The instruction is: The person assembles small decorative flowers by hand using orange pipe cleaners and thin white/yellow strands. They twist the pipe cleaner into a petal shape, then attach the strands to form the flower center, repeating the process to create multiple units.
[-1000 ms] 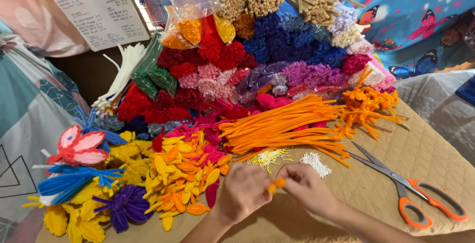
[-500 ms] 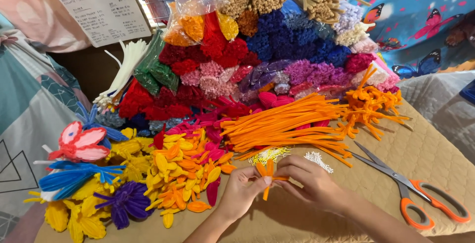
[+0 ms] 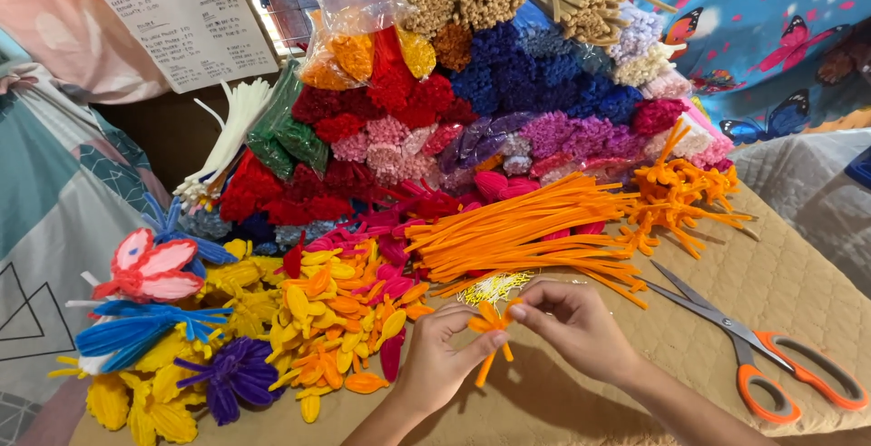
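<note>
Both hands (image 3: 508,337) now lower — pinching one orange flower piece (image 3: 491,321) — one pair of scissors (image 3: 753,346) alongside.

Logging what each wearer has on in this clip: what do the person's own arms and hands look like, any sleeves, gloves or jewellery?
Both the left hand and the right hand are bare, with no gloves. No rings, watch or bracelet show on the fingers or wrists. The forearms are uncovered as far as the bottom edge of the picture, so no sleeve is in view. The fingernails look short and unpainted.
</note>
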